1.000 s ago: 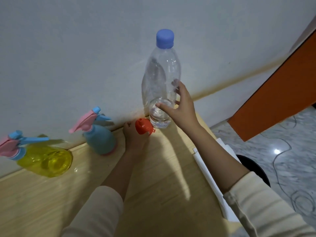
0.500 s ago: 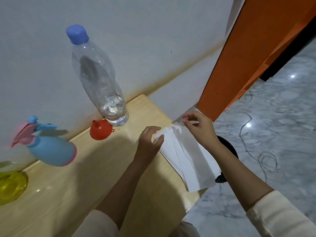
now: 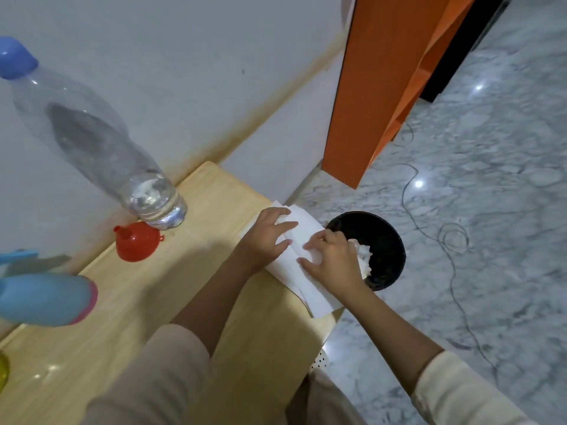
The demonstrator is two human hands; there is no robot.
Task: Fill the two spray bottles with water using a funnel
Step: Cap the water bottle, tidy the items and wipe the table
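A clear water bottle with a blue cap stands near the wall, a little water in its bottom. An orange funnel lies on its side just in front of it. The blue spray bottle sits at the left edge, its trigger head cut off. Only a sliver of the yellow spray bottle shows at the far left. My left hand and my right hand both rest with fingers spread on white paper sheets at the table's right edge.
The wooden table runs along a white wall. A black waste bin with crumpled paper stands on the marble floor beside the table. An orange panel stands behind it. A thin cable trails over the floor.
My right hand left the water bottle and my left hand left the funnel; both moved right onto the paper sheets. The view swung right, pushing the spray bottles to the left edge.
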